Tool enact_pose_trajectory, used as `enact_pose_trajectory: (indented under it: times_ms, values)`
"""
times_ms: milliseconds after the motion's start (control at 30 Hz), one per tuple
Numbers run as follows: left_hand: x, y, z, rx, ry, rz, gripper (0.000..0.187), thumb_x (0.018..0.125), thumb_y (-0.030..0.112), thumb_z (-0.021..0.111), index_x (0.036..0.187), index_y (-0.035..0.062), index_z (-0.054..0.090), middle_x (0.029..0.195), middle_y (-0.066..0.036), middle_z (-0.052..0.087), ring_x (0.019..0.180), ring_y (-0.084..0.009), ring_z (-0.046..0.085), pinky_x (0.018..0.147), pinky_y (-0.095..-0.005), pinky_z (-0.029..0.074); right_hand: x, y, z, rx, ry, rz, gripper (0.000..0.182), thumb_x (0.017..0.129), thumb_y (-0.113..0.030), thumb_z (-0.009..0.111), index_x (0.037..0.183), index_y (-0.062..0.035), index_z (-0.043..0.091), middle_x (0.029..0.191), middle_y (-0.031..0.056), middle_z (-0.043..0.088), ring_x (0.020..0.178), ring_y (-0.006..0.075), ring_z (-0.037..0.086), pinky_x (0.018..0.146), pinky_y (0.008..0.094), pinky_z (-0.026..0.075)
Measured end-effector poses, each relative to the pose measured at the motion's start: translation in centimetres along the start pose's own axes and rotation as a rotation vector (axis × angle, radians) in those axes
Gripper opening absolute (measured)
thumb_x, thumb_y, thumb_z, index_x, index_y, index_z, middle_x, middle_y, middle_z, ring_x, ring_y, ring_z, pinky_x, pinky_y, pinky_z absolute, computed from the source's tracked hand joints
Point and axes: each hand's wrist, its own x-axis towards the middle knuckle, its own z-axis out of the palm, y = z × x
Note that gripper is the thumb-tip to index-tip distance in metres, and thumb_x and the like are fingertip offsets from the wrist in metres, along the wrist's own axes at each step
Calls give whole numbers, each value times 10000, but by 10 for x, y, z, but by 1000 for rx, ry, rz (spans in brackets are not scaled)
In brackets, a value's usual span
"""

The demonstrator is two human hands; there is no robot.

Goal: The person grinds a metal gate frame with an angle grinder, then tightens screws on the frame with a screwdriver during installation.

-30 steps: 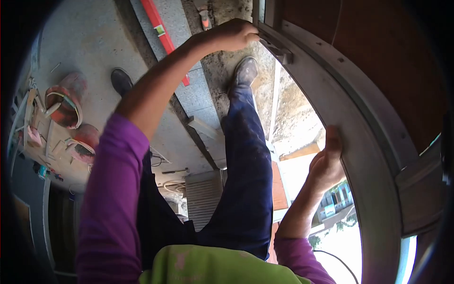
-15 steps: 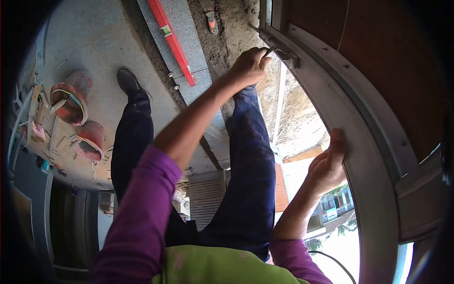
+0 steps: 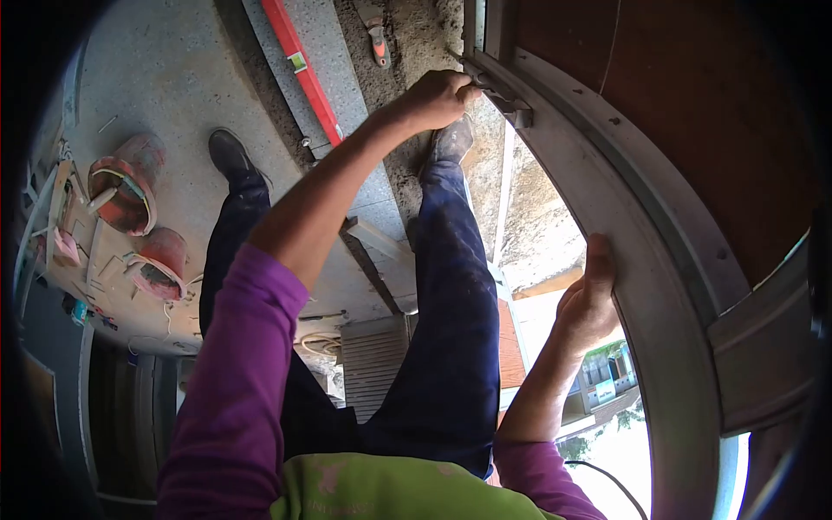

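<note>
My left hand (image 3: 444,100) reaches to the upper middle, closed beside a metal latch (image 3: 513,108) on the edge of a metal-framed door (image 3: 637,208). What its fingers pinch is hidden. Lower down, my right hand (image 3: 591,295) grips the same door frame, its thumb on the near face and its fingers curled behind the edge. The door has a dark brown panel (image 3: 693,113) and leans diagonally along the right of the view.
A red spirit level (image 3: 303,74) lies on a grey slab (image 3: 334,52). Near it, an orange-handled scraper (image 3: 378,43) rests on rough dirt. Two reddish buckets (image 3: 130,186) stand on the floor at left. My booted feet are spread on either side of the slab.
My left hand has shifted slightly up and left, showing more of the boot below it. My right hand keeps its grip on the frame. The whole view has shifted a little.
</note>
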Motion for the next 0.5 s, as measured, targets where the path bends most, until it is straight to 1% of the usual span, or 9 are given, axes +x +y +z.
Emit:
enact_pose_trajectory:
  times_ms: [67,133,167,267,333,367,433,467,500]
  values:
    - [11,12,-23,157,-178,-5,373,1040,342,541,961,-1,663,850,-184,676,777,-299,679,768,-442,532,-1,8,-8,-114,-54,-136,224,835,-63,765,1006,69,706,980,151,712,803,235,671,742,337,545]
    - [21,8,-31,302,-276,121,366,1052,344,513,982,18,663,853,-165,678,776,-273,678,766,-427,544,2,15,-16,-246,-112,-302,189,837,-25,757,995,66,707,962,143,715,784,232,672,721,333,548]
    - [22,1,-29,193,-214,80,353,1052,329,510,989,16,661,858,-165,680,782,-278,681,770,-421,550,5,19,-14,-309,-139,-395,175,837,-9,755,990,63,709,953,138,716,776,232,673,712,331,549]
    - [-5,-7,7,-103,-62,-88,288,1035,238,516,1028,-17,649,887,-186,688,798,-314,684,788,-399,582,-2,9,-8,-309,-84,-273,187,826,-16,775,985,56,707,951,138,718,787,236,679,702,329,551]
    - [5,-13,22,91,33,19,260,1023,194,507,1045,-21,651,894,-206,690,804,-333,691,791,-410,592,-1,8,-11,-374,-95,-307,194,825,-16,781,992,55,712,970,141,718,800,234,683,705,329,554]
    - [8,-6,28,68,182,140,223,997,138,497,1025,-21,652,862,-227,689,802,-346,703,766,-444,586,-2,11,-16,-416,-106,-334,198,826,-21,784,997,52,715,983,144,717,806,235,685,713,327,555]
    - [11,7,35,218,151,86,215,978,101,488,1024,-27,654,849,-242,689,799,-365,706,754,-464,580,-2,21,-27,-498,-133,-403,205,830,-37,790,1007,43,722,1010,152,717,819,240,688,735,322,556]
    - [14,8,36,302,137,60,213,969,82,483,1023,-31,656,842,-249,690,798,-374,708,749,-475,577,-1,9,-18,-304,-101,-134,214,835,-61,795,1013,38,727,1027,154,716,839,242,689,764,313,551]
    - [19,-2,44,313,169,124,215,946,63,485,1017,-44,657,830,-252,691,783,-390,703,728,-490,575,-1,-4,-10,-95,-15,118,225,841,-84,801,1019,33,732,1045,156,716,860,243,690,793,304,547]
